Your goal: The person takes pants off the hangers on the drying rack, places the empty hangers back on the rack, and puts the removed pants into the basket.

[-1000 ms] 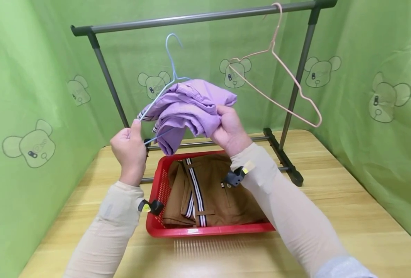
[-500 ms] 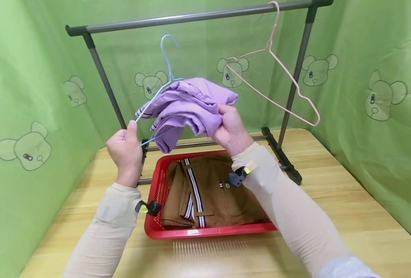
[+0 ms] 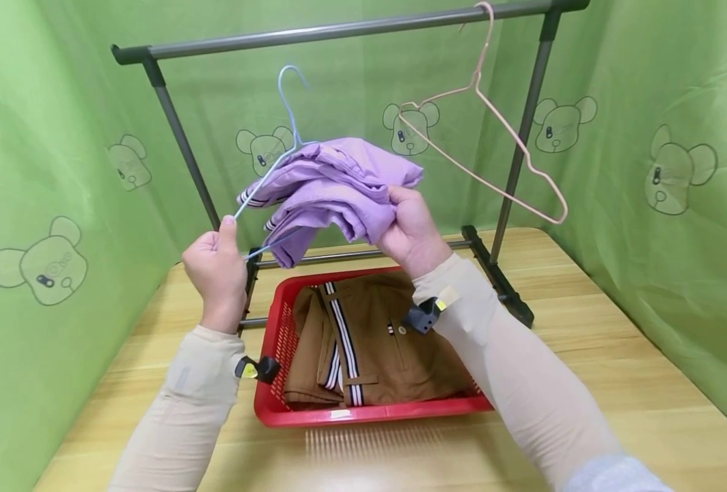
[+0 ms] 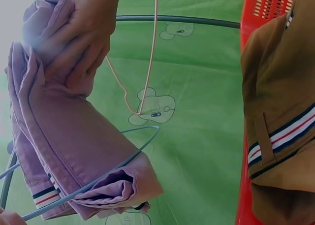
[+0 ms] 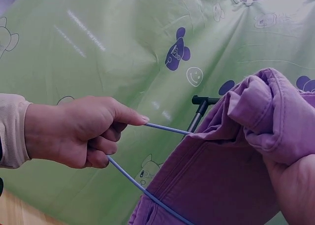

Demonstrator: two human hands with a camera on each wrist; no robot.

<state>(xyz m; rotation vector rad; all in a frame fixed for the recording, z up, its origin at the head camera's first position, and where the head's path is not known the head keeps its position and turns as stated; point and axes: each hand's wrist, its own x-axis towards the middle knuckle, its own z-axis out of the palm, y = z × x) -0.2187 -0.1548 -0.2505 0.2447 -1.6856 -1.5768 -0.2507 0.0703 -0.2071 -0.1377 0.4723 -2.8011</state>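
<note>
My left hand [image 3: 217,273] grips one end of a blue wire hanger [image 3: 265,179], thumb along the wire. The hanger's hook points up, below the rack's bar and apart from it. A bunched purple garment [image 3: 339,184] with striped trim lies over and through the hanger. On its right side my right hand [image 3: 414,229] holds the cloth, thumb on top. In the left wrist view the purple cloth [image 4: 83,136] hangs folded with the hanger's wire across it. In the right wrist view the left hand [image 5: 83,131] has its fingers curled round the blue wire [image 5: 167,128].
A red basket [image 3: 302,414] with brown trousers [image 3: 376,342] stands below my hands on the wooden table [image 3: 597,383]. Behind it rises a dark metal clothes rack [image 3: 339,30]. A pink hanger [image 3: 511,130] hangs at its right. Green curtains [image 3: 659,82] enclose the space.
My left hand and the blue hanger have shifted slightly left and down in the head view. The right hand keeps hold of the purple cloth, nearly still.
</note>
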